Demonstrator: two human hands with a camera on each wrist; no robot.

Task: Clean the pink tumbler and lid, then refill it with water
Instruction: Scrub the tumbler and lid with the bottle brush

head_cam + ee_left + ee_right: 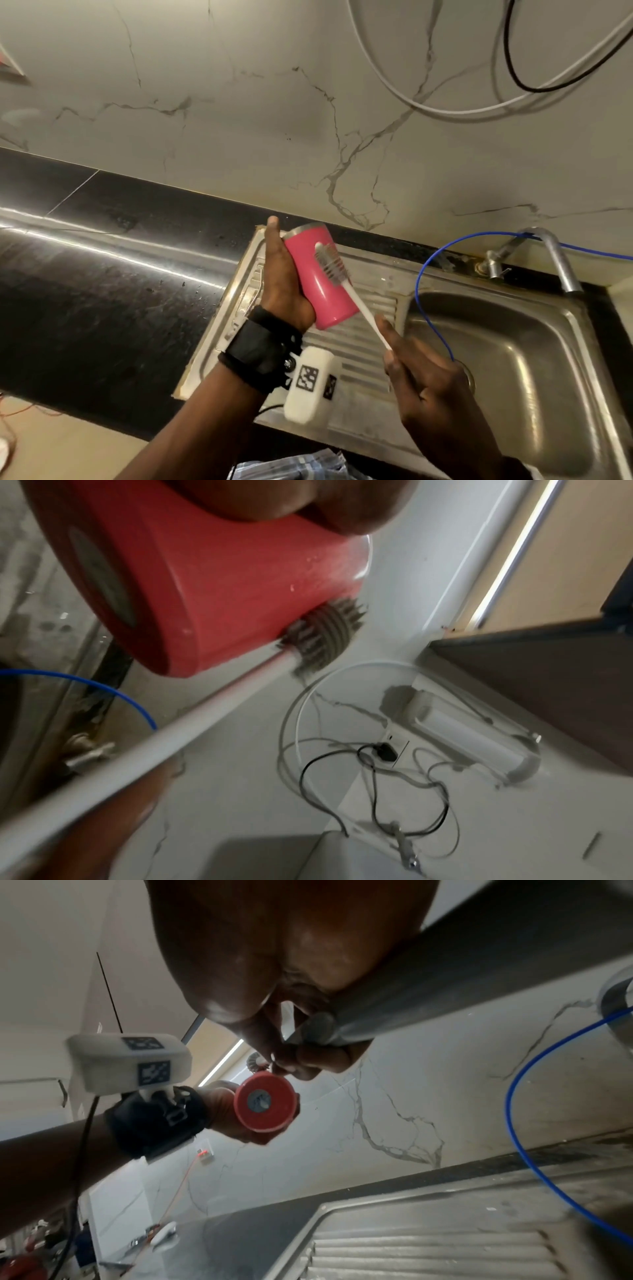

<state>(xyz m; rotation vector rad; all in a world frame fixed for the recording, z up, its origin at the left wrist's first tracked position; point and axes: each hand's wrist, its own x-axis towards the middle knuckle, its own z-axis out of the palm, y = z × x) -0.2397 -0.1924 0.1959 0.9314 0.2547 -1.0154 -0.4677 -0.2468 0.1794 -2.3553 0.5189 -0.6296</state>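
The stainless steel sink (513, 342) fills the lower right of the head view, its ribbed drainboard (363, 329) running to a raised rim beside the black countertop (102, 274) at left; the basin lies open under the curved tap (558, 260), crossed only by a thin blue tube (424, 274). At mid-frame, above the drainboard, the left hand (284, 284) wraps its fingers round the pink tumbler (318, 287), tilted with its steel-rimmed mouth toward the wall and its flat base toward the camera. The right hand (428, 383) grips the white handle of a bottle brush (342, 277), bristles pressed against the tumbler's outer side, which looks speckled, possibly with droplets or suds.
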